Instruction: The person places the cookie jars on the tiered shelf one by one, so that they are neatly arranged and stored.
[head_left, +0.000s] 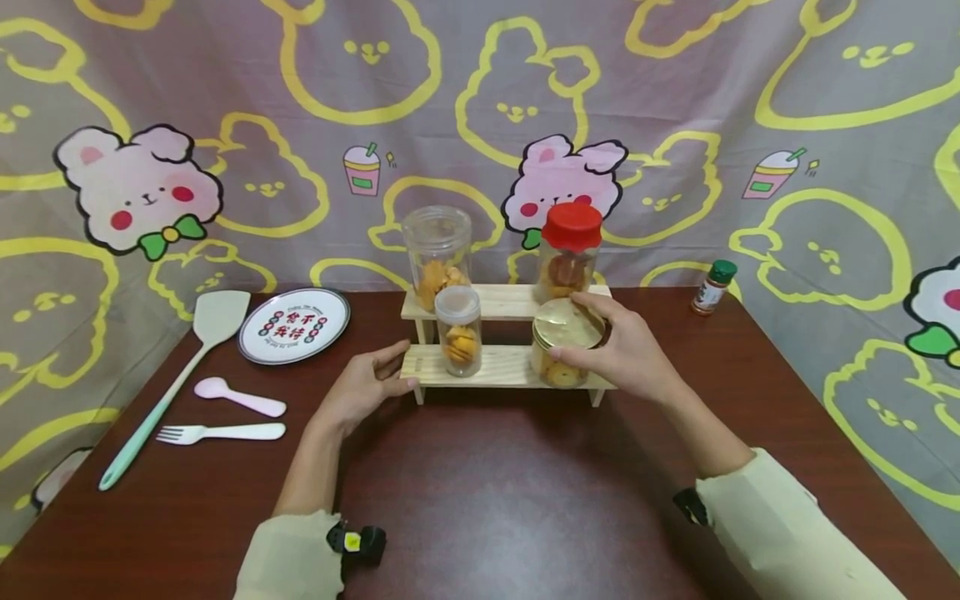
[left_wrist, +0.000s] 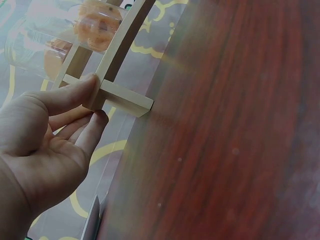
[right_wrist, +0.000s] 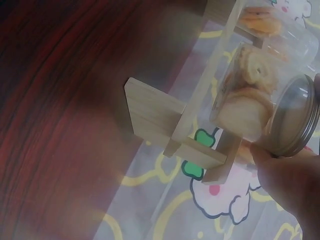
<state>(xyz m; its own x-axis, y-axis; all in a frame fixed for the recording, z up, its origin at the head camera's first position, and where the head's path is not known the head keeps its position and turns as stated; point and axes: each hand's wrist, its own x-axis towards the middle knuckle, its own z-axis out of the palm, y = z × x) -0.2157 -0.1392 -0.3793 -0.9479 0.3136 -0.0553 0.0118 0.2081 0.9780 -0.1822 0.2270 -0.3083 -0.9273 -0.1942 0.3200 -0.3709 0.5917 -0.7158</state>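
A two-tier wooden rack [head_left: 506,377] stands at the back of the table. My left hand [head_left: 363,387] pinches the left end of its lower shelf between thumb and fingers; the left wrist view shows the shelf end [left_wrist: 104,70] there. With my right hand [head_left: 633,350] I hold a cookie jar with a gold lid [head_left: 564,321] at the lower shelf's right side, thumb and fingers around the lid. A small clear jar [head_left: 459,342] of orange snacks sits left on that shelf. Behind, the upper tier bears a larger clear jar [head_left: 437,250] and a red-lidded jar [head_left: 572,233].
On the left lie a spatula [head_left: 180,383], an oval plate [head_left: 295,304], a pink spoon [head_left: 240,397] and a white fork [head_left: 225,432]. A green-capped seasoning bottle [head_left: 712,287] stands at the back right. A patterned cloth [head_left: 420,83] hangs behind the table.
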